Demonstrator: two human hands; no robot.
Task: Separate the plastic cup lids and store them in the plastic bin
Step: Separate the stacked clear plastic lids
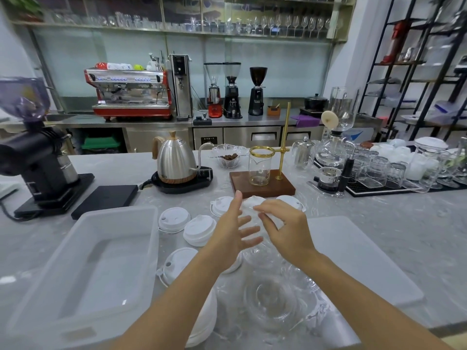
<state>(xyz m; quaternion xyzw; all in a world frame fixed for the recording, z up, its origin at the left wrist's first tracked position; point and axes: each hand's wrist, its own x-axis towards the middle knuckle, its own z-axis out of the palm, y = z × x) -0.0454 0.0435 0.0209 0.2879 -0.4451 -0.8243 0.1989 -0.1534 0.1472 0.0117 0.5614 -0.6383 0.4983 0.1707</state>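
Observation:
Several white sip lids lie on the grey counter, among them one (173, 219), another (199, 229) and one nearer me (177, 265). Clear dome lids (274, 299) lie piled close to me. An empty translucent plastic bin (113, 213) stands at the left. My left hand (233, 231) hovers over the lids with straight, spread fingers and holds nothing. My right hand (286, 228) is beside it, finger and thumb curled and pinching the rim of a clear lid (269, 218) that is hard to make out. A short white lid stack (206, 319) sits under my left forearm.
A flat translucent tray (358, 256) lies at the right. Behind the lids stand a wooden pour-over stand (262, 185), a kettle on its base (177, 162) and a black scale (106, 198). A grinder (38, 157) is far left, glassware (379, 168) far right.

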